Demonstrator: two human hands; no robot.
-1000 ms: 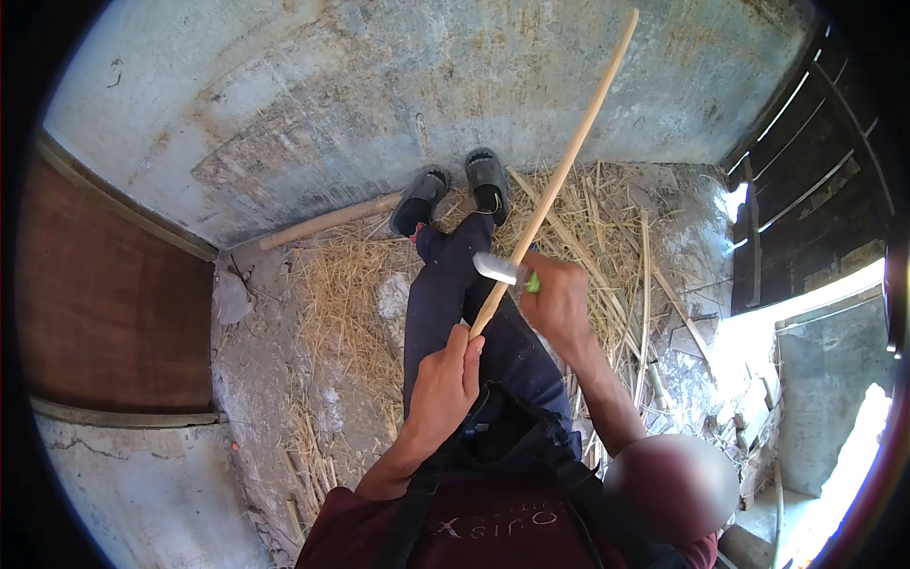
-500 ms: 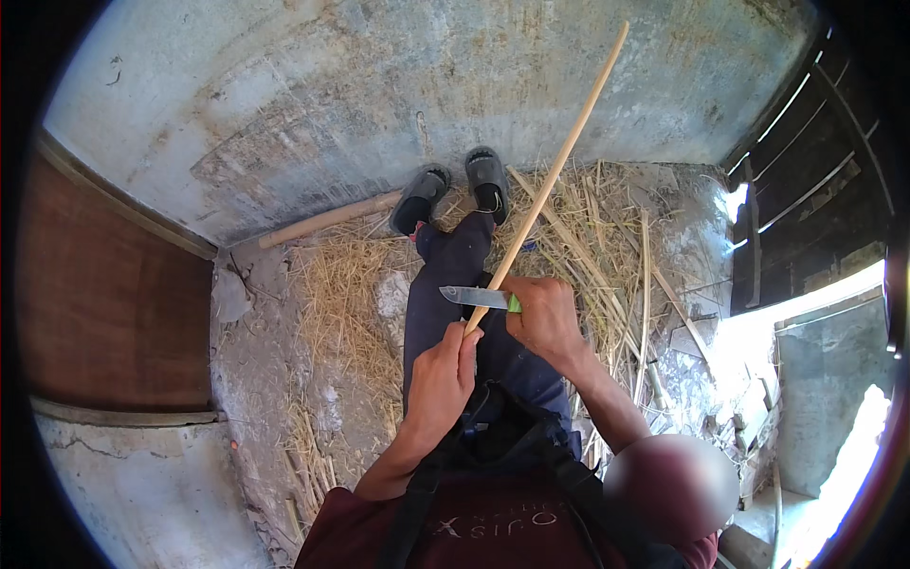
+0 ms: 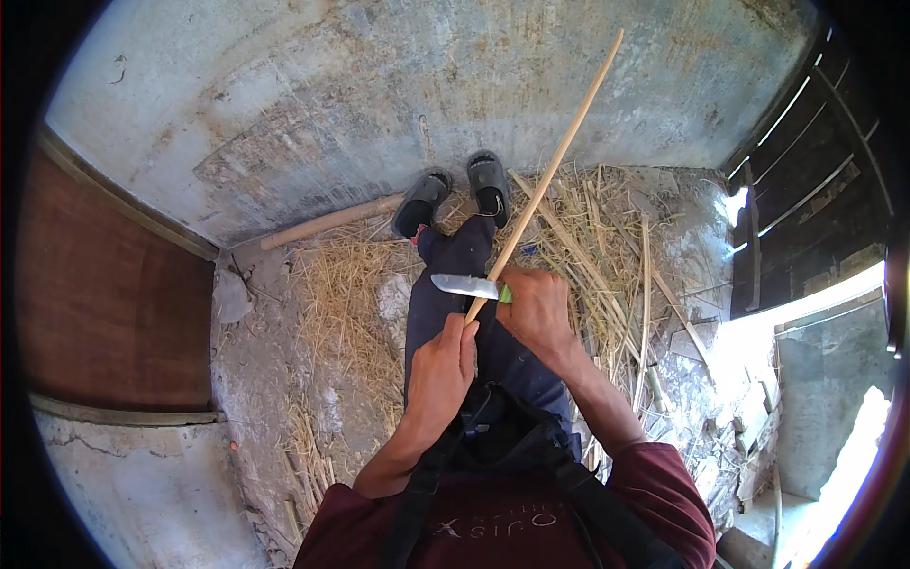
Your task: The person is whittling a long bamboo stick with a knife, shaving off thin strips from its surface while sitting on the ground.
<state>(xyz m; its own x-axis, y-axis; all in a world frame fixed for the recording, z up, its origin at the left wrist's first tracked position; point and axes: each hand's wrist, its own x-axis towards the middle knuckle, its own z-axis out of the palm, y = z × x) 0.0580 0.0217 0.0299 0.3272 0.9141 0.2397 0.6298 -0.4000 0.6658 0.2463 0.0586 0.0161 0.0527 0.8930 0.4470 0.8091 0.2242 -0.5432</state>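
Note:
A long, pale wooden strip (image 3: 559, 156) slants up and to the right from my lap, its far end rising in front of the wall. My left hand (image 3: 442, 365) grips its near end, thumb laid along it. Just beyond, the blade of a knife (image 3: 463, 284) crosses the strip, its tip pointing left. My right hand (image 3: 536, 308) is closed round the knife's green handle, most of which the fingers hide. Whether my right fingers also touch the strip I cannot tell.
My legs stretch forward to dark clogs (image 3: 487, 175) at the concrete wall (image 3: 379, 104). Straw-like shavings (image 3: 346, 308) and split strips (image 3: 646, 284) litter the floor. A round pole (image 3: 327, 223) lies along the wall's foot. A brown panel (image 3: 118, 294) stands left, dark slats (image 3: 806, 190) right.
My right hand and the knife have shifted slightly up and left along the strip. The blade has tilted and catches more light. My left hand keeps its hold slightly higher.

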